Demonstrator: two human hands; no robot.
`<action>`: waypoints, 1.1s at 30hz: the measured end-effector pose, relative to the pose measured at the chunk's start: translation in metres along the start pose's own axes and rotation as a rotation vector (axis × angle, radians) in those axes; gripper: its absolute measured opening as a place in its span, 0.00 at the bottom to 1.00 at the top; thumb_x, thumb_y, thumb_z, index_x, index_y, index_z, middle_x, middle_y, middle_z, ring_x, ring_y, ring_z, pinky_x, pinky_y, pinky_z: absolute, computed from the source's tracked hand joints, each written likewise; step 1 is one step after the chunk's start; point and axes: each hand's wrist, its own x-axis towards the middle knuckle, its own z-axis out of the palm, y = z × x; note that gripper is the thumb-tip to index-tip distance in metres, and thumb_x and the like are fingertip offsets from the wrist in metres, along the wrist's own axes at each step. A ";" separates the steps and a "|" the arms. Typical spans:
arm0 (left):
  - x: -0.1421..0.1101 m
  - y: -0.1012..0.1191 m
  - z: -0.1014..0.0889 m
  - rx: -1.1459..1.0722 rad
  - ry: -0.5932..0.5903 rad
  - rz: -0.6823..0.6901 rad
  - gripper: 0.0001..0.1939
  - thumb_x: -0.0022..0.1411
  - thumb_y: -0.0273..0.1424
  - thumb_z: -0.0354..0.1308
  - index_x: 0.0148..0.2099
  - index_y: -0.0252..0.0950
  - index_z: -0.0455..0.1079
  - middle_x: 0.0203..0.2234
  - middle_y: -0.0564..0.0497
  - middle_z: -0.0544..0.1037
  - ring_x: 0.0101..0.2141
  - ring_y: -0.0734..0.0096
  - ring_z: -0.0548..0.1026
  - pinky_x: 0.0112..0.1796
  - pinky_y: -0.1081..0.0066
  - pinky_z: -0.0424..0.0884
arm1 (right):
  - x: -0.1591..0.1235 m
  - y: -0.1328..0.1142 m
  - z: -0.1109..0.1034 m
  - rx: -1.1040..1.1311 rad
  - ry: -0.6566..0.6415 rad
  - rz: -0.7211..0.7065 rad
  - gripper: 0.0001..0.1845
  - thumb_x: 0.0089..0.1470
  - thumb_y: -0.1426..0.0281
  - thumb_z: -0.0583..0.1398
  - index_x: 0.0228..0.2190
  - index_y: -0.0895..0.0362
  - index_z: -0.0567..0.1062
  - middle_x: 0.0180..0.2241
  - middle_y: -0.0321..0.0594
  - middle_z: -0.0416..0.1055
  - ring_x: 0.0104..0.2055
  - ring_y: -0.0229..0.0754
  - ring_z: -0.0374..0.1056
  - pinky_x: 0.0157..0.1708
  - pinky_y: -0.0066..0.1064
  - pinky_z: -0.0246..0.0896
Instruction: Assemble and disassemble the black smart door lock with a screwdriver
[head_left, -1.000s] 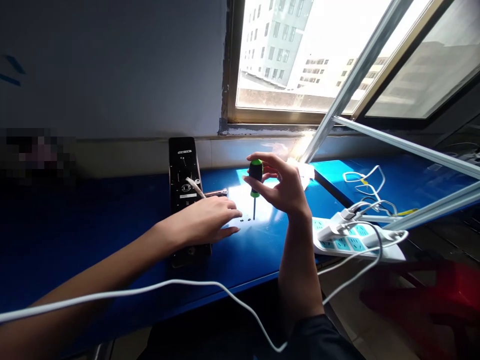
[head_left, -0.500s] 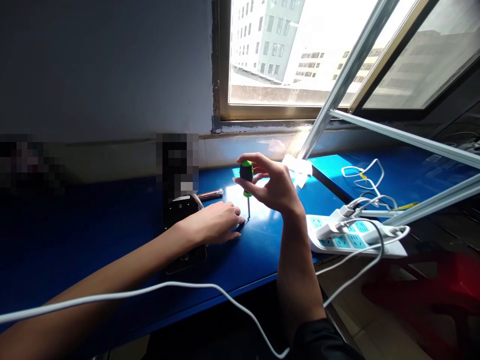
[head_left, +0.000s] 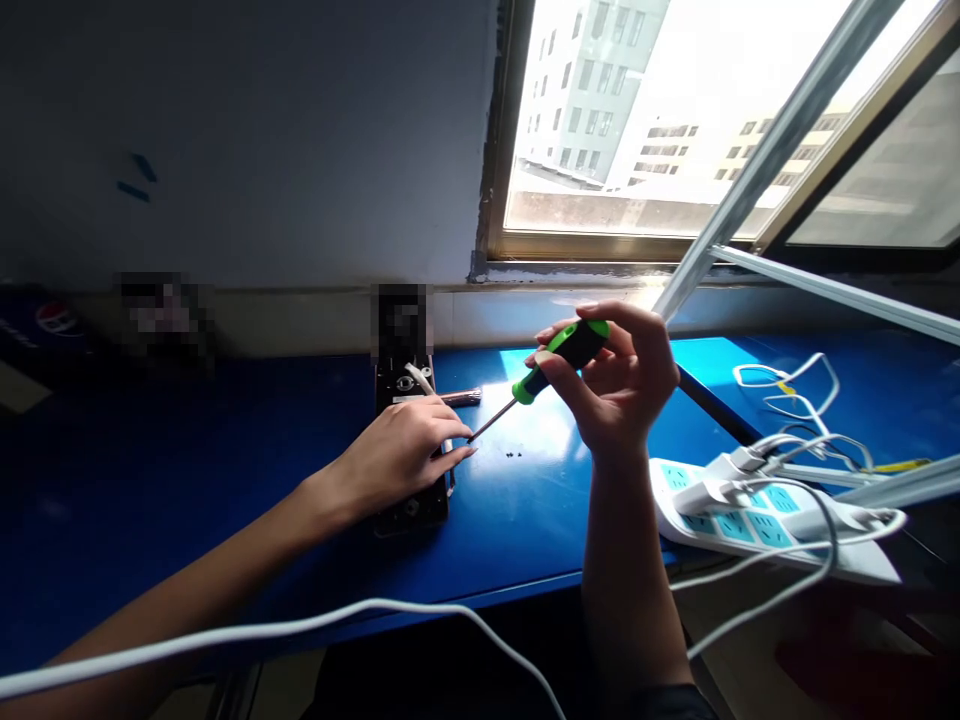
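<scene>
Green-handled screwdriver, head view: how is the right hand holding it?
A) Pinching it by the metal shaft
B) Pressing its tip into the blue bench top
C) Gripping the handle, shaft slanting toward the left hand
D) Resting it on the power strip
C. The right hand grips the screwdriver by its handle, the metal shaft slanting down toward the left hand.

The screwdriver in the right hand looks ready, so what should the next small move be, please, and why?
Probably lower the tip of the screwdriver onto the black panel: its shaft points that way, and the left hand rests on the panel.
</scene>
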 end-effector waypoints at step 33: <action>-0.079 -0.028 -0.005 -0.439 0.359 -0.338 0.06 0.65 0.34 0.69 0.38 0.37 0.82 0.34 0.51 0.85 0.35 0.66 0.82 0.37 0.69 0.74 | 0.014 -0.021 0.087 0.048 -0.103 0.031 0.20 0.57 0.69 0.70 0.49 0.45 0.73 0.38 0.35 0.77 0.41 0.45 0.80 0.35 0.39 0.83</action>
